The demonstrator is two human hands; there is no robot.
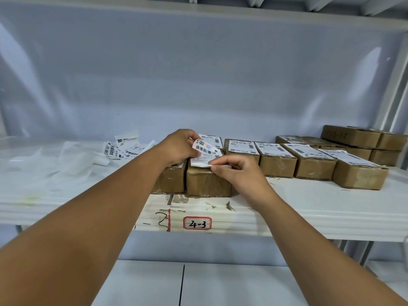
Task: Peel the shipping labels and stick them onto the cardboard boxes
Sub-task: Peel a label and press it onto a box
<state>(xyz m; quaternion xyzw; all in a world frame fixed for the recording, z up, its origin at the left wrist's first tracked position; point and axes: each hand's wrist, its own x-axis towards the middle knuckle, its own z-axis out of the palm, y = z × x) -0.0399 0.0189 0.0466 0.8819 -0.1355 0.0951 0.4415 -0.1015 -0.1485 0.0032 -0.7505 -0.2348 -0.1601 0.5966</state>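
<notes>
1. The left hand (176,146) pinches the upper end of a shipping label (207,151) between thumb and curled fingers, lifting that end up.
2. The right hand (238,171) pinches the label's lower edge, fingers curled, at the top front edge of a cardboard box (207,182).
3. That box stands near the middle of the shelf's (309,208) front edge, touching a second box (172,180) on its left.
4. The label shows a barcode and a line that looks like "V05"; the rest of its print is too small to read.
5. A row of labelled boxes (313,164) runs toward the shelf's right end, each with a white barcode label on top.
6. Plain stacked boxes (362,138) sit in the back right corner.
7. Loose labels (123,149) and white backing sheets (66,160) lie toward the left end.
8. A red-bordered tag (197,223) on the shelf's front edge reads "4-3" in handwriting, and a handwritten "3" (162,220) sits beside it.
</notes>
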